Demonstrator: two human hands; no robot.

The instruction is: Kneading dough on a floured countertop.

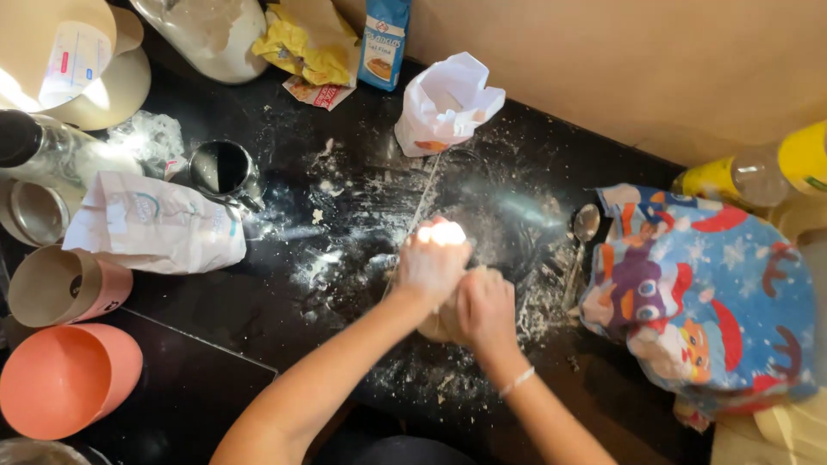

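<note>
On floured black counter [284, 319], dough lump [435, 325] mostly hidden, axis unclear; both hands' grip [433, 263] [484, 312] pressing it

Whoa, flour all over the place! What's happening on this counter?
A person is pressing both hands, the left hand and the right hand, down onto a lump of dough on a black counter dusted with flour. An open white paper bag stands behind the hands, another paper bag lies on its side to the left, and a spoon rests beside a colourful patterned cloth on the right. Pink cups sit at the left edge.
</note>
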